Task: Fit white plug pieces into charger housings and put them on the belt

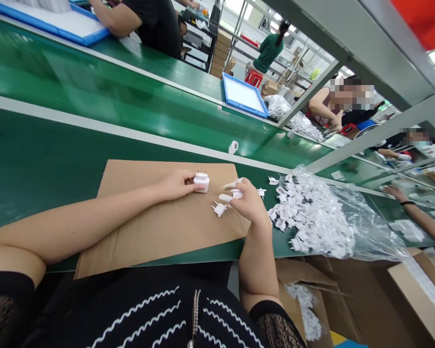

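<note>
My left hand (pixel 179 184) pinches a white charger (pixel 201 182) above the cardboard sheet (pixel 159 217); its two metal pins point up, away from me. To the right, my right hand (pixel 249 197) wears white covers on thumb and index finger. The tips of those two are apart, and a white plug piece (pixel 236 194) sits between them, partly hidden by the fingers. Just below the thumb lies a loose two-pin plug piece (pixel 219 209) on the cardboard. Another plug piece (pixel 261 193) lies beyond the right hand.
A heap of white plug pieces (pixel 311 217) spills from a clear plastic bag (pixel 369 217) at right. One white charger (pixel 233 147) stands on the green conveyor belt (pixel 159 121). Blue-rimmed trays (pixel 246 114) and co-workers are across it. Open cartons (pixel 322 295) are below right.
</note>
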### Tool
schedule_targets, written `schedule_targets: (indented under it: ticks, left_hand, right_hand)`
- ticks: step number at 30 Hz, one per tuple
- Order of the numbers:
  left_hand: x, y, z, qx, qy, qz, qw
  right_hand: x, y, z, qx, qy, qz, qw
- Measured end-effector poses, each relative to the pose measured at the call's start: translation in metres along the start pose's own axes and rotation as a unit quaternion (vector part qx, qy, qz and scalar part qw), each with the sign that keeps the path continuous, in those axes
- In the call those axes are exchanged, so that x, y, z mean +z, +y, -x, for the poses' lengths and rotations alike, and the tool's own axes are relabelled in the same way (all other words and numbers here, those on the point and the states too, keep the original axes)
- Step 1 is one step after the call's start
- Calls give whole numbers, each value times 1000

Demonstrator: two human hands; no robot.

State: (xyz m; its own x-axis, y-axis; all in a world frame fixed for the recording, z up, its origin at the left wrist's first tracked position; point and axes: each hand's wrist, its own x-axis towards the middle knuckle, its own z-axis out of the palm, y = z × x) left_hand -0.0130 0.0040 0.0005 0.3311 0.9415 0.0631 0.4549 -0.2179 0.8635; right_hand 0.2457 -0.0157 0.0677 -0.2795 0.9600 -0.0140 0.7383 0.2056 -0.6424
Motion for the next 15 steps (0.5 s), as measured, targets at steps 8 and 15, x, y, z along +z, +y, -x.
schedule_targets:
  ticks: [8,15]
  left_hand:
    - [-9,14,-2,-106,-47,201,973]
    - [-12,35,19,-81,-145,283,945]
  right_hand:
    - [17,-15,2,-23,54,9,998]
    - [32,-22,1,-247,48,-151,956]
